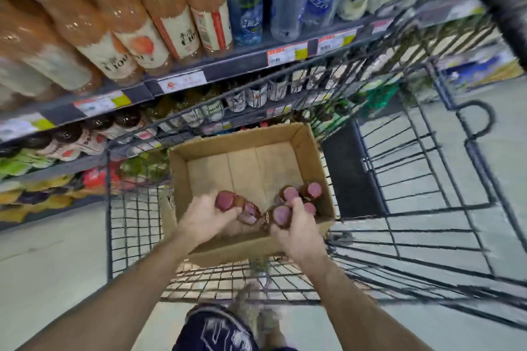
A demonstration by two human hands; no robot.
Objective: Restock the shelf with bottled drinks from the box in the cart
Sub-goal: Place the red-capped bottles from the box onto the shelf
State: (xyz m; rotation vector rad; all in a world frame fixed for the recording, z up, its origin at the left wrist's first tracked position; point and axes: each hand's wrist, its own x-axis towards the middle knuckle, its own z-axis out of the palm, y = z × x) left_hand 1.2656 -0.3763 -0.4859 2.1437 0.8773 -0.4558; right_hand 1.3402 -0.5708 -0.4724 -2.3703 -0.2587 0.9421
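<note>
An open cardboard box (248, 137) sits in a black wire cart (413, 208). Several brown bottles with pink caps stand or lie in its near right corner. My left hand (204, 216) grips one bottle (228, 201) that lies tilted, cap toward me. My right hand (296, 229) holds another bottle (281, 215) by its neck. Two more pink-capped bottles (303, 192) stand just behind my right hand. The far part of the box floor is bare cardboard.
Store shelves (176, 81) run along the left and top, with tall orange drink bottles (159, 17) and blue bottles (248, 0) above and smaller bottles on lower rows. The cart's folded child seat (427, 168) is at right. Pale floor lies around the cart.
</note>
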